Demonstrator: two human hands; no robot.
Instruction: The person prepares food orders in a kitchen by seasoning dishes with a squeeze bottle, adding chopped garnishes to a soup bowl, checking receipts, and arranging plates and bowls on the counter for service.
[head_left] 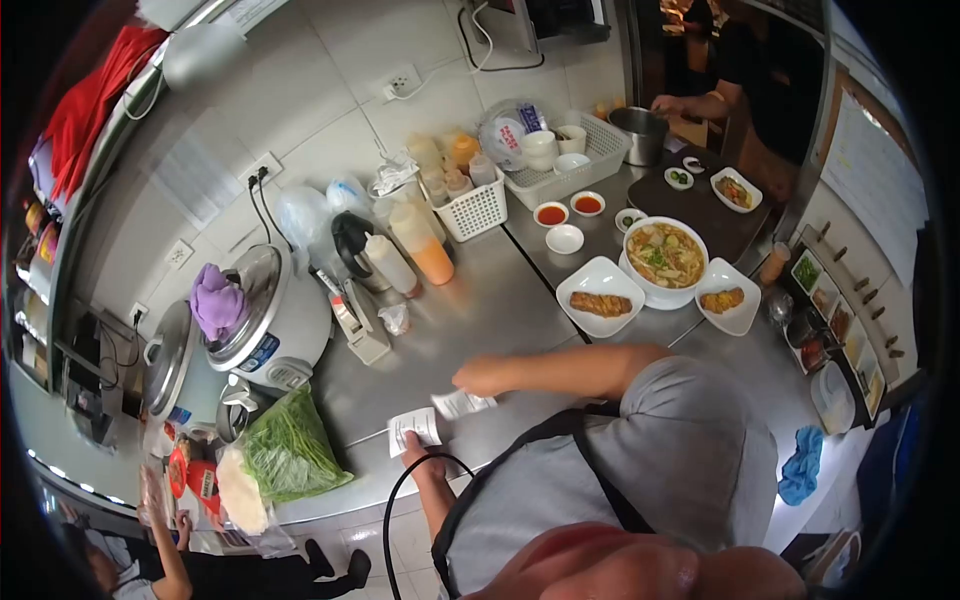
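My left hand [418, 452] is low at the counter's near edge, its fingers closed on a printed paper slip [415, 428]. Reaching across from the right, my right hand [482, 377] has its fingers curled down at a second paper slip [464, 404], which looks slightly blurred and seems pinched in them. The two slips are close together over the steel counter [480, 320]. A white dispenser-like device [358, 325] stands beyond them to the left, with a crumpled plastic piece [395, 319] beside it.
A soup bowl [665, 255] stands between two plates of fried food [600, 298]. Sauce bottles [420, 245], a rice cooker [270, 320] and bagged greens [292, 445] line the left. One person [740, 95] holds a pot [640, 135] at back; another [150, 560] is lower left.
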